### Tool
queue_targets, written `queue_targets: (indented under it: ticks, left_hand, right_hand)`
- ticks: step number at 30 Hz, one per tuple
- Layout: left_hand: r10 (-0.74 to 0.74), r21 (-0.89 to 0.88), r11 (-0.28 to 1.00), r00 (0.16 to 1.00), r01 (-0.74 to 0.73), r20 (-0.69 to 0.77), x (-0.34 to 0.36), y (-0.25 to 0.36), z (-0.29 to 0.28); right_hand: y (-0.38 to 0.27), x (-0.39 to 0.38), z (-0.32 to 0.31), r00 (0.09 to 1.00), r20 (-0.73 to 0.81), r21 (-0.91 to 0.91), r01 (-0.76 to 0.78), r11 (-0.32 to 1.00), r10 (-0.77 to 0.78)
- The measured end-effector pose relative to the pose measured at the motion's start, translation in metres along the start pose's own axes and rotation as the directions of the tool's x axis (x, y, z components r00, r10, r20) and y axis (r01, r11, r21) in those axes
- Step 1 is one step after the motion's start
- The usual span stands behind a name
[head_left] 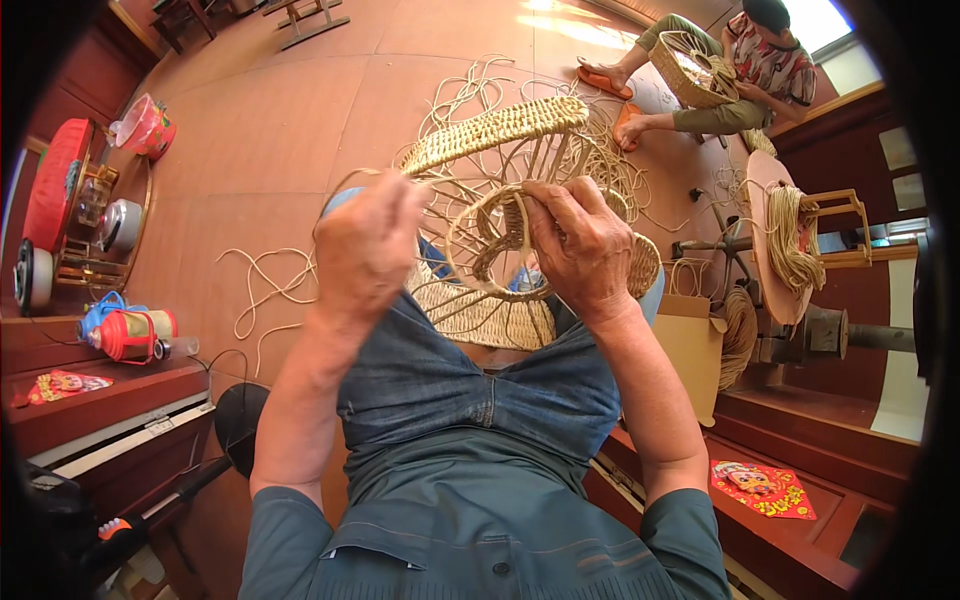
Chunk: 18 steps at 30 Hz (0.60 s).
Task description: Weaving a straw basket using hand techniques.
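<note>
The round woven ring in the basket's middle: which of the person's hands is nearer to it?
The right. The right hand touches the upper right rim of the round woven ring; the blurred left hand is off to its left, apart from it.

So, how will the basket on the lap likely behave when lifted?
The basket is probably light for its size, being largely open spokes between woven bands. The bare spokes may flex, while the dense bands should hold shape better. Loose strands lying nearby might snag.
</note>
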<state>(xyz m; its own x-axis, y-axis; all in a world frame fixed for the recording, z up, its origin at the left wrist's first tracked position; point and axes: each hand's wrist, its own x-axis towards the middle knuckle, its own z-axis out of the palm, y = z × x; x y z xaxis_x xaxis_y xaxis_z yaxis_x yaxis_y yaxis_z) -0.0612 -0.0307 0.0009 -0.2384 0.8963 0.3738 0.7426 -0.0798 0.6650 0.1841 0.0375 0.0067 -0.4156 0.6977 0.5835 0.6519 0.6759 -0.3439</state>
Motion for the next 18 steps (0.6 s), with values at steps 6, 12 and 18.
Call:
queue_targets:
  ticks: [6,12,18]
  left_hand:
    - [-0.222,0.303,0.903,0.934,0.306,-0.281,-0.023,-0.109,-0.091]
    - [-0.312,0.568,0.712,0.911,0.413,-0.27,-0.051,-0.168,-0.136]
    - [-0.118,0.457,0.876,0.988,0.152,-0.103,-0.034,-0.089,-0.091]
  right_hand:
    - [0.001,-0.002,0.001,1.0,-0.005,0.0,-0.006,1.0,0.006]
    - [-0.002,0.001,0.001,1.0,0.001,0.007,-0.007,1.0,0.007]
    - [-0.003,0.005,0.002,1.0,0.017,0.012,-0.007,1.0,0.006]
